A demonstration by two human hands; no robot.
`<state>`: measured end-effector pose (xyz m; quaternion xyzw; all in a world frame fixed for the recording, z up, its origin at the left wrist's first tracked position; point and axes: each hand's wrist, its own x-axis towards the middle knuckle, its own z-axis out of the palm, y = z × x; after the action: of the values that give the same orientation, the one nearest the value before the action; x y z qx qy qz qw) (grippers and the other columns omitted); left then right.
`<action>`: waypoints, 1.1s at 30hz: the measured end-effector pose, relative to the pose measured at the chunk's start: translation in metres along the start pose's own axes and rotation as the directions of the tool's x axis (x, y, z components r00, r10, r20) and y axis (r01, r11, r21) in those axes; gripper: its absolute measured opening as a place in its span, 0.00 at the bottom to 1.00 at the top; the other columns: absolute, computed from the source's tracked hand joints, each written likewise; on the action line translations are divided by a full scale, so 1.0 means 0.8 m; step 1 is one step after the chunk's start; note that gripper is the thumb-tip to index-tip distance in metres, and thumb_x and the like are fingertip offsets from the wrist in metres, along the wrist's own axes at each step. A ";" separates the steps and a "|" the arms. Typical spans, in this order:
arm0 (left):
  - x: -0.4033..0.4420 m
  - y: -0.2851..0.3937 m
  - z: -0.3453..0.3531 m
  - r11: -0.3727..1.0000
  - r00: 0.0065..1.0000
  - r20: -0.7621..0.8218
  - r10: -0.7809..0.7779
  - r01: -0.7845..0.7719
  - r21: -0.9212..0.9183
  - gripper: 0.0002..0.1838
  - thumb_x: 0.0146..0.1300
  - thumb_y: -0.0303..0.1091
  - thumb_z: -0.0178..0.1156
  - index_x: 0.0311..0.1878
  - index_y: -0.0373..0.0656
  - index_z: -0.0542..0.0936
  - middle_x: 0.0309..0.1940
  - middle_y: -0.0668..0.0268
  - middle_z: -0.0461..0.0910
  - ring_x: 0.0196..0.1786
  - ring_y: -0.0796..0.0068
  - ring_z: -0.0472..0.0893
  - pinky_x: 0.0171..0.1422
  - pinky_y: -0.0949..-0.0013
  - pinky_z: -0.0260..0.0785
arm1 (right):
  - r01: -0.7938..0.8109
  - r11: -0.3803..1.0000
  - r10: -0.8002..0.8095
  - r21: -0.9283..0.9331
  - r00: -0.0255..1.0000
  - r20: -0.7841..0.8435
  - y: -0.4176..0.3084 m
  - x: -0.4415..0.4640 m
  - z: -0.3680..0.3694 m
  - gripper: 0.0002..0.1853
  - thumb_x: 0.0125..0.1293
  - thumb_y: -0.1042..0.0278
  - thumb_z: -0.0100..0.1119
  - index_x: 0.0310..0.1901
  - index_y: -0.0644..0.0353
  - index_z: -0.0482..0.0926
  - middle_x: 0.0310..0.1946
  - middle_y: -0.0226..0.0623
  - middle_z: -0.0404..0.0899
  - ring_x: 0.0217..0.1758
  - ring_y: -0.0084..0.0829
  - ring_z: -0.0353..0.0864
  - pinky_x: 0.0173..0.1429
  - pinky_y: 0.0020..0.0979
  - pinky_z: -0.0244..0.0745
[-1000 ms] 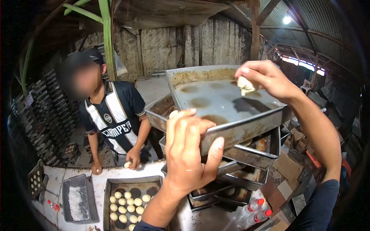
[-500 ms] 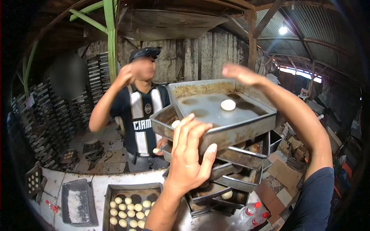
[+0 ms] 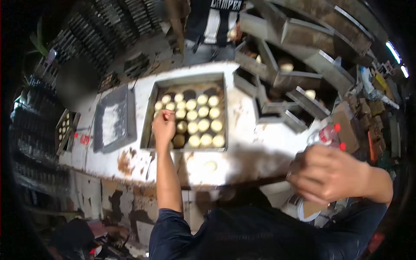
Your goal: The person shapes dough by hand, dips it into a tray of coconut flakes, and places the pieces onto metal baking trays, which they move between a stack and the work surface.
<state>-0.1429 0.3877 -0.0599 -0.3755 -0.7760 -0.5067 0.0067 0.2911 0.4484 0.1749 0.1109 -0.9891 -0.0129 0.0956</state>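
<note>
My left hand (image 3: pixel 164 126) reaches over the left side of a metal baking tray (image 3: pixel 189 80), its fingers drawn together among pale dough balls (image 3: pixel 203 112). Whatever lies between those fingertips is hidden. Several rows of the round balls sit in the tray, along with dark round spots on its bottom. Off to the right, my right hand (image 3: pixel 331 175) is raised near the table's front edge, with curled fingers slightly blurred. I cannot make out whether it holds anything. A single dough ball (image 3: pixel 211 166) rests on the white table (image 3: pixel 242 143) in front of the tray.
Left of the tray stands a grey bin (image 3: pixel 131 113) with white powder (image 3: pixel 112 123). Stacked metal trays (image 3: pixel 299 80) fill the right rear. Red-capped bottles (image 3: pixel 327 134) stand near my right hand. Another person (image 3: pixel 212 26) is across the table.
My view has swung down to the table. My left hand has left the stacked trays and now is over the dough tray; my right hand has come down from above the stack.
</note>
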 end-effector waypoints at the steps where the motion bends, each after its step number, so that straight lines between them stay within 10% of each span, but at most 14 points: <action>1: -0.026 -0.027 -0.004 0.988 1.000 0.023 -0.016 0.012 0.154 0.09 0.60 0.37 0.60 0.36 0.42 0.83 0.25 0.60 0.81 0.29 0.63 0.81 0.39 0.61 0.73 | 0.003 0.979 -0.010 0.205 0.999 0.035 -0.020 0.004 0.031 0.13 0.54 0.62 0.67 0.36 0.62 0.83 0.35 0.41 0.77 0.37 0.39 0.77 0.42 0.38 0.76; 8: -0.142 -0.126 -0.019 0.819 0.911 0.232 0.341 -0.409 0.402 0.15 0.71 0.40 0.49 0.39 0.41 0.80 0.41 0.55 0.76 0.48 0.51 0.70 0.63 0.47 0.56 | -0.312 0.687 0.368 0.656 0.928 0.057 -0.035 0.091 0.237 0.18 0.58 0.64 0.66 0.47 0.65 0.77 0.42 0.48 0.77 0.46 0.50 0.79 0.51 0.42 0.76; 13: -0.132 -0.125 -0.028 0.850 0.914 0.307 0.264 -0.371 0.374 0.15 0.71 0.40 0.47 0.39 0.42 0.80 0.41 0.55 0.75 0.49 0.50 0.70 0.64 0.46 0.56 | -0.755 0.570 0.737 0.323 0.644 0.205 -0.080 0.192 0.433 0.35 0.65 0.48 0.60 0.65 0.67 0.66 0.54 0.58 0.71 0.61 0.57 0.69 0.60 0.51 0.71; 15: -0.136 -0.143 -0.017 0.769 0.889 0.208 0.407 -0.457 0.448 0.15 0.71 0.40 0.48 0.39 0.42 0.81 0.43 0.53 0.74 0.49 0.49 0.70 0.64 0.45 0.56 | -0.680 0.708 0.700 0.190 0.712 -0.058 -0.087 0.199 0.508 0.35 0.64 0.48 0.59 0.61 0.73 0.70 0.50 0.55 0.75 0.59 0.52 0.70 0.63 0.49 0.64; 16: -0.135 -0.143 -0.013 0.773 0.889 0.176 0.422 -0.455 0.443 0.15 0.70 0.41 0.49 0.38 0.41 0.81 0.43 0.53 0.74 0.49 0.48 0.70 0.64 0.44 0.56 | -0.522 0.853 0.515 -0.005 0.840 0.171 -0.082 0.200 0.477 0.25 0.64 0.55 0.58 0.50 0.73 0.77 0.47 0.53 0.77 0.56 0.49 0.71 0.61 0.47 0.64; 17: -0.138 -0.146 -0.009 0.778 0.886 0.147 0.439 -0.457 0.432 0.15 0.70 0.41 0.49 0.38 0.41 0.81 0.43 0.52 0.74 0.49 0.47 0.70 0.64 0.43 0.56 | -0.496 0.862 0.486 -0.100 0.867 -0.113 -0.067 0.188 0.550 0.19 0.61 0.59 0.60 0.40 0.71 0.80 0.46 0.51 0.78 0.54 0.47 0.72 0.59 0.45 0.65; 19: -0.139 -0.138 -0.006 0.801 0.900 0.118 0.420 -0.429 0.417 0.14 0.69 0.40 0.49 0.38 0.41 0.80 0.41 0.51 0.72 0.48 0.46 0.69 0.62 0.43 0.56 | -0.697 0.557 0.650 0.452 0.705 0.285 -0.039 0.172 0.473 0.13 0.62 0.64 0.59 0.40 0.67 0.82 0.43 0.47 0.83 0.50 0.44 0.80 0.55 0.43 0.72; 21: -0.141 -0.127 -0.004 0.821 0.910 0.067 0.409 -0.399 0.408 0.14 0.69 0.40 0.49 0.35 0.41 0.77 0.39 0.52 0.71 0.46 0.47 0.68 0.60 0.45 0.56 | -0.601 0.186 0.475 0.777 0.748 0.465 0.015 0.142 0.393 0.13 0.66 0.62 0.60 0.47 0.59 0.82 0.40 0.42 0.85 0.45 0.35 0.84 0.51 0.36 0.76; 24: -0.141 -0.117 0.004 0.843 0.927 0.008 0.376 -0.346 0.411 0.13 0.69 0.37 0.46 0.34 0.40 0.75 0.37 0.52 0.70 0.45 0.47 0.67 0.59 0.45 0.56 | -0.334 0.385 0.547 0.861 0.833 0.079 0.046 0.104 0.169 0.15 0.67 0.56 0.63 0.49 0.57 0.81 0.39 0.36 0.85 0.43 0.30 0.83 0.49 0.33 0.77; 27: -0.143 -0.111 0.010 0.852 0.934 -0.031 0.356 -0.310 0.422 0.14 0.69 0.37 0.45 0.33 0.39 0.74 0.36 0.51 0.69 0.44 0.47 0.67 0.59 0.45 0.56 | -0.278 0.883 0.451 0.380 0.727 -0.518 0.070 0.069 -0.034 0.13 0.61 0.67 0.68 0.46 0.59 0.82 0.42 0.36 0.82 0.43 0.29 0.83 0.48 0.31 0.78; 31: -0.142 -0.106 0.017 0.848 0.938 -0.070 0.340 -0.274 0.453 0.14 0.70 0.36 0.43 0.33 0.38 0.73 0.36 0.51 0.69 0.44 0.47 0.66 0.60 0.44 0.56 | -0.481 0.870 0.353 0.110 0.449 -0.821 0.188 0.028 -0.206 0.18 0.66 0.62 0.59 0.52 0.66 0.79 0.41 0.39 0.80 0.41 0.30 0.81 0.48 0.30 0.77; 33: -0.138 -0.106 0.021 0.852 0.931 -0.095 0.351 -0.276 0.446 0.14 0.70 0.36 0.43 0.33 0.38 0.73 0.36 0.51 0.69 0.44 0.47 0.66 0.60 0.43 0.55 | -0.563 0.817 0.286 -0.126 0.585 -0.759 0.230 0.048 -0.255 0.13 0.69 0.61 0.57 0.41 0.63 0.84 0.34 0.35 0.84 0.39 0.24 0.78 0.49 0.29 0.74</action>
<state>-0.1076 0.3199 -0.1775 -0.4414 -0.7920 -0.3479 0.2384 0.2540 0.6181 0.3910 -0.1562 -0.8502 -0.1232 0.4874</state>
